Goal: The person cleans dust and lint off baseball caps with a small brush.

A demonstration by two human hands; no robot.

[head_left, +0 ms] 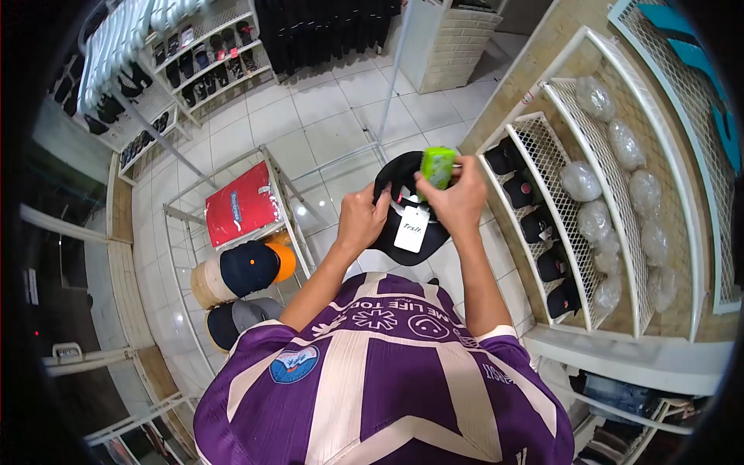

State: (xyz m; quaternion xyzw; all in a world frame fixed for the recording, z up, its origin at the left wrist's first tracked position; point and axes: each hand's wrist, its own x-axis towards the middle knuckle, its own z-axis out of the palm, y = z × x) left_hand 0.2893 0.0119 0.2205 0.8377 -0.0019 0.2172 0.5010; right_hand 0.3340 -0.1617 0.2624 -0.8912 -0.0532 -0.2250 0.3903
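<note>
A black cap [432,239] is held in front of my chest, its inside facing up, with a white tag [411,229] lying over it. My left hand [363,218] is closed on the cap's left edge. Between the fingers and thumb of my right hand [459,194] is a bright green packet [438,167], held over the cap's upper right part. Part of the packet is hidden by the fingers.
At the left, a white wire rack [177,211] bears a red packaged garment [242,205] and several caps [249,268]. White mesh shelves [574,232] at the right hold black caps and clear plastic bundles. Shoe shelves [209,35] stand at the back left.
</note>
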